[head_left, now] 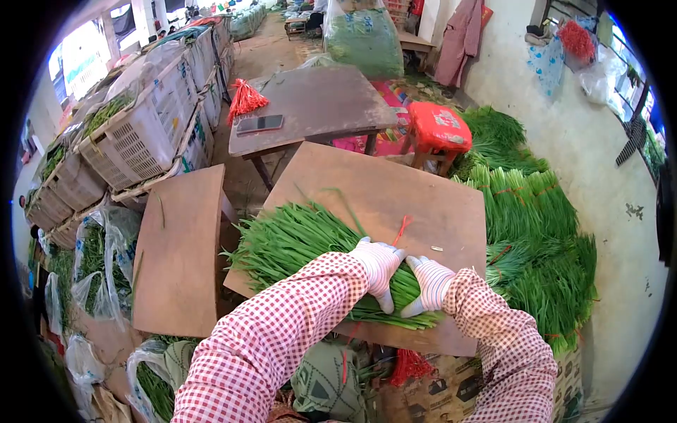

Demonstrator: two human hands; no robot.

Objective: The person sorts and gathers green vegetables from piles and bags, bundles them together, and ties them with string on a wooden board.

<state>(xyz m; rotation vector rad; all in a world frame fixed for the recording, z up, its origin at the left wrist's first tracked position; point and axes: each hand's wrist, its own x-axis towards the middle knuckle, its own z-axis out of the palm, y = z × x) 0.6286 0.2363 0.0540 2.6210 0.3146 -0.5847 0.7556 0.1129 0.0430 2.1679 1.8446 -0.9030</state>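
Observation:
A loose bundle of long green chives [289,243] lies across the brown wooden board in front of me, its leaves fanning out to the left. My left hand [377,271], in a striped glove, wraps over the bundle towards its narrower end. Close beside it, my right hand [430,284], gloved too, grips the stalks near that end. A red tie [403,229] sticks up just beyond my left hand; its lower part is hidden. Under the bundle, the board [423,194] shows bare wood at the far side, with a small pale scrap [437,248] on it.
Tied chive bundles [529,211] are piled at the right wall. Ahead stand a dark table [324,99] with a phone [259,125] and red ties [247,99], and a red-covered stool [438,127]. Stacked white crates [144,134] line the left, past another board [180,261].

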